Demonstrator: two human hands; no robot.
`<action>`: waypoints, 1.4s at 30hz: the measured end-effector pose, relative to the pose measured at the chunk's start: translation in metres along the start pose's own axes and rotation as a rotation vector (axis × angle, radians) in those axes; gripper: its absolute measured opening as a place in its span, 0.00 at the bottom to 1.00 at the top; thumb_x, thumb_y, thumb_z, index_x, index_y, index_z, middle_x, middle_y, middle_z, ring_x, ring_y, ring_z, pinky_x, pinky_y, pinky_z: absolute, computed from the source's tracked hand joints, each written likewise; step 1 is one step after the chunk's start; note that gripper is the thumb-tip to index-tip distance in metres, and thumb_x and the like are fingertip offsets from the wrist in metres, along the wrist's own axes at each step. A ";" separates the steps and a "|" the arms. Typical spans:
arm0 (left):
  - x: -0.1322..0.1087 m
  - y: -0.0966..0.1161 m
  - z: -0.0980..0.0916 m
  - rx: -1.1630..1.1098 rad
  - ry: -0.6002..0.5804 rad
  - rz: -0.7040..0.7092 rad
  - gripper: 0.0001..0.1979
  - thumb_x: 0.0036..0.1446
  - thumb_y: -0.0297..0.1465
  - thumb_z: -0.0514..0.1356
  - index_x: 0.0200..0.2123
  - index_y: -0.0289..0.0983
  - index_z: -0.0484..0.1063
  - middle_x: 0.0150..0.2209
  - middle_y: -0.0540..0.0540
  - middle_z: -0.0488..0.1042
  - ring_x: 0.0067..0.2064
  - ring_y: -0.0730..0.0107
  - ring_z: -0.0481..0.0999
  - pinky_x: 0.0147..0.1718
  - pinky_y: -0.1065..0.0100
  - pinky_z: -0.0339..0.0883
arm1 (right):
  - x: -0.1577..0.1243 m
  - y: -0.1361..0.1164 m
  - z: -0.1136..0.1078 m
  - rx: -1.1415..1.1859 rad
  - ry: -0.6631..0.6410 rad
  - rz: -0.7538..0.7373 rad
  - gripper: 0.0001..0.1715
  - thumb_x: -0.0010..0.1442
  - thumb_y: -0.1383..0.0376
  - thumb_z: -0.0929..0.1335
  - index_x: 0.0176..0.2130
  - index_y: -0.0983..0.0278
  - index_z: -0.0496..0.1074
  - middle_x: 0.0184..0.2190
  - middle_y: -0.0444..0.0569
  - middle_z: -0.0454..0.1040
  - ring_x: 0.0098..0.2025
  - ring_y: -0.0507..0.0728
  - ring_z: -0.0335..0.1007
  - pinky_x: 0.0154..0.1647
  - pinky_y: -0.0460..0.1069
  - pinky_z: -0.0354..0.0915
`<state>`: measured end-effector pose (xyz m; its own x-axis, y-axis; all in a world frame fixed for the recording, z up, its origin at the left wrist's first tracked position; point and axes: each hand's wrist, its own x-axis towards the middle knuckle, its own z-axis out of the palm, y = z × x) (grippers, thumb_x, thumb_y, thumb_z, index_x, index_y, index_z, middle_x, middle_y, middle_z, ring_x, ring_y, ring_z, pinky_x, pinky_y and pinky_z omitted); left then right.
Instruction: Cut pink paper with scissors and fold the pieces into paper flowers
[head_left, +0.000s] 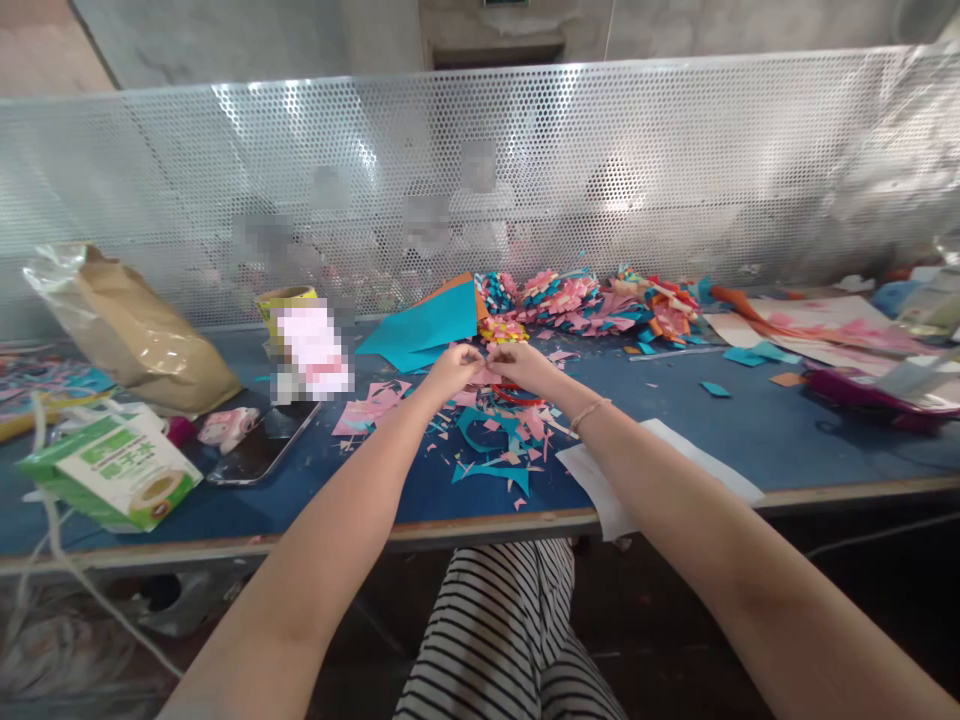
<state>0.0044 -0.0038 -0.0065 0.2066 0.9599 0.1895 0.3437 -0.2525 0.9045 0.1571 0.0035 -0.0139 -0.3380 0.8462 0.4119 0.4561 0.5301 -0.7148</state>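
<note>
Left hand (452, 367) and right hand (525, 365): fingertips meeting over worktop (750, 420) centre, both pinched shut on small pink piece (487, 376) held between them, just above scraps (491, 440). Teal sheet (427, 325) at 11 o'clock of hands; paper flowers (577, 300) at 1 o'clock; white sheet (660, 470) at 4 o'clock, under right forearm; phone (262, 450) at 8 o'clock
</note>
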 end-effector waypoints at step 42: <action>-0.004 0.008 -0.004 -0.131 0.082 0.023 0.03 0.48 0.25 0.59 0.25 0.32 0.67 0.24 0.49 0.70 0.24 0.77 0.69 0.25 0.70 0.68 | 0.003 0.009 0.002 0.180 0.114 -0.005 0.08 0.49 0.63 0.65 0.30 0.66 0.66 0.20 0.41 0.64 0.21 0.48 0.59 0.25 0.45 0.57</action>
<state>0.0028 -0.0089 0.0014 0.1356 0.9620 0.2370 0.2165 -0.2622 0.9404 0.1587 0.0106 -0.0197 -0.2403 0.8497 0.4694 0.2968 0.5247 -0.7979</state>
